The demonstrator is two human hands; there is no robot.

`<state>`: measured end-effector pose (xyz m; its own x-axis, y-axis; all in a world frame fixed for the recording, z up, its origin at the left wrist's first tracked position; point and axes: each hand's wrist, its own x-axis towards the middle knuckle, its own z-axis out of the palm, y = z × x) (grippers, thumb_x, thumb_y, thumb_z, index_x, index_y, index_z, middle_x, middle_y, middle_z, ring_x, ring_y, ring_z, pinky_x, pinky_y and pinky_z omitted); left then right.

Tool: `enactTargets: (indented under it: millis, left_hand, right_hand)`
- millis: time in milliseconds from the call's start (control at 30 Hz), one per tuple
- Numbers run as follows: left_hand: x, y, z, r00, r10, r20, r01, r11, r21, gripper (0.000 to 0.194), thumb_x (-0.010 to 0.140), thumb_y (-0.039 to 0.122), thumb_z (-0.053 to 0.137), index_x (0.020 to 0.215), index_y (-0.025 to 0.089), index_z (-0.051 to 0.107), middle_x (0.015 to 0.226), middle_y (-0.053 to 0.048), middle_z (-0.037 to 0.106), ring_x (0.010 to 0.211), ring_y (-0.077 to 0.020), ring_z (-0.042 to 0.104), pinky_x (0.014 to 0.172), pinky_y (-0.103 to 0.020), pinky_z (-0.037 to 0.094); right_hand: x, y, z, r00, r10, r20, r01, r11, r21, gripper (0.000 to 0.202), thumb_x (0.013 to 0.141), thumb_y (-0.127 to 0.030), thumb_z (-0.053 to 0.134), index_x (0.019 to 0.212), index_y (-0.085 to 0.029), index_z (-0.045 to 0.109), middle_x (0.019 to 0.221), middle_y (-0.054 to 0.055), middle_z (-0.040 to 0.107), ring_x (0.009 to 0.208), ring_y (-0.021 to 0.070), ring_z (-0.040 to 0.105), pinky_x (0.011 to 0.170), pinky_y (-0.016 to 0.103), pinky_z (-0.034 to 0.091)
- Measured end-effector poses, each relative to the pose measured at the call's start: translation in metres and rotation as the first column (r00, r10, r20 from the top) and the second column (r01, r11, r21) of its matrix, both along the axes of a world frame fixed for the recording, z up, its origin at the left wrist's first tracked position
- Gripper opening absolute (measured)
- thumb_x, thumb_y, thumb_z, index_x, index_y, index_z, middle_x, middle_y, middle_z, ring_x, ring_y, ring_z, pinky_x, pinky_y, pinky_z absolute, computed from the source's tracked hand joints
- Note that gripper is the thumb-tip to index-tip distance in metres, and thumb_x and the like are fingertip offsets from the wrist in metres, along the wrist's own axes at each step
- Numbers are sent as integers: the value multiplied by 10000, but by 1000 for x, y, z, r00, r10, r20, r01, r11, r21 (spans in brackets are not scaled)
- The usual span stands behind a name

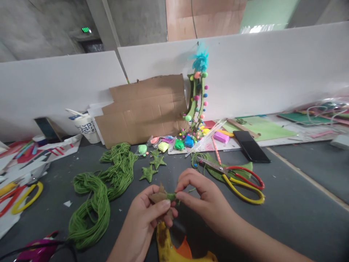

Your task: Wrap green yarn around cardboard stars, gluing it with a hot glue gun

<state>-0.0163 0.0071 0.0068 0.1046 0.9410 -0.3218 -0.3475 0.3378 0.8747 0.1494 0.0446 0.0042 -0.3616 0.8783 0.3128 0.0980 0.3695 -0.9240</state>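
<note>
Fingers of the left hand (148, 214) gripped cardboard (158, 197) edges, the right hand (203, 196) apparently pinched yarn (171, 197), and open table (286, 207) flanked both.

- Your left hand (148, 211) grips a brown cardboard piece (158, 197), right of the green yarn (120, 171) on the worktop (128, 218).
- Your right hand (200, 193) pinches its green-wrapped point.
- Just right of the yarn, you have green stars (148, 173); well to its right, scissors (222, 169) and a black phone (251, 145).
- Behind the yarn, you see a cardboard sheet (147, 109) standing against a white panel (160, 62).
</note>
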Motion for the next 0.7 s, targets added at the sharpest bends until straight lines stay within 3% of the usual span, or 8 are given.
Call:
enactTargets:
  millis: [133, 267, 367, 500, 600, 700]
  left_hand:
    - [1, 2, 0, 1000, 24, 9, -24, 1000, -3, 120, 724, 112, 670, 732, 160, 560, 605, 19, 638, 550, -104, 597, 497, -181, 463]
    - [2, 3, 1, 979, 134, -155, -121, 989, 91, 148, 693, 156, 703, 745, 168, 565, 590, 11, 678, 518, -110, 604, 530, -194, 478]
    - [3, 2, 2, 938, 182, -294, -145, 979, 141, 166, 666, 187, 722, 712, 172, 563, 583, -4, 703, 497, -120, 614, 544, -204, 485]
    - [5, -1, 5, 910, 182, -372, -140, 981, 136, 160, 641, 214, 733, 689, 176, 586, 594, -12, 715, 510, -140, 631, 541, -215, 493]
    - [6, -1, 5, 919, 182, -349, -145, 981, 131, 163, 634, 201, 739, 685, 176, 586, 589, -10, 711, 506, -137, 627, 535, -212, 489]
    - [4, 0, 2, 960, 173, -220, -149, 981, 122, 166, 650, 186, 733, 692, 175, 573, 574, 5, 687, 494, -120, 605, 540, -210, 485]
  right_hand:
    - [2, 2, 2, 995, 63, -74, -70, 992, -103, 74, 792, -149, 619, 736, -197, 617, 810, -9, 562, 805, 143, 548, 753, 267, 408]
    - [1, 4, 2, 997, 1, -82, -20, 974, -226, 41, 780, -185, 621, 741, -190, 627, 777, -9, 574, 740, 139, 549, 713, 268, 411]
    - [-3, 2, -1, 997, -73, 3, 73, 985, -156, 81, 744, -136, 623, 681, -184, 607, 726, -17, 563, 715, 137, 544, 699, 263, 402]
    - [-6, -1, -2, 992, -112, 62, 117, 990, -78, 125, 748, -94, 580, 660, -182, 577, 702, -19, 545, 699, 132, 532, 676, 252, 394]
    - [-4, -1, 0, 993, -99, 56, 104, 991, -87, 129, 764, -106, 565, 662, -184, 568, 715, -17, 543, 708, 134, 526, 688, 257, 394]
    - [-5, -1, -1, 994, -1, -107, -25, 970, -240, 32, 763, -165, 600, 767, -193, 587, 811, 0, 586, 794, 151, 557, 748, 274, 415]
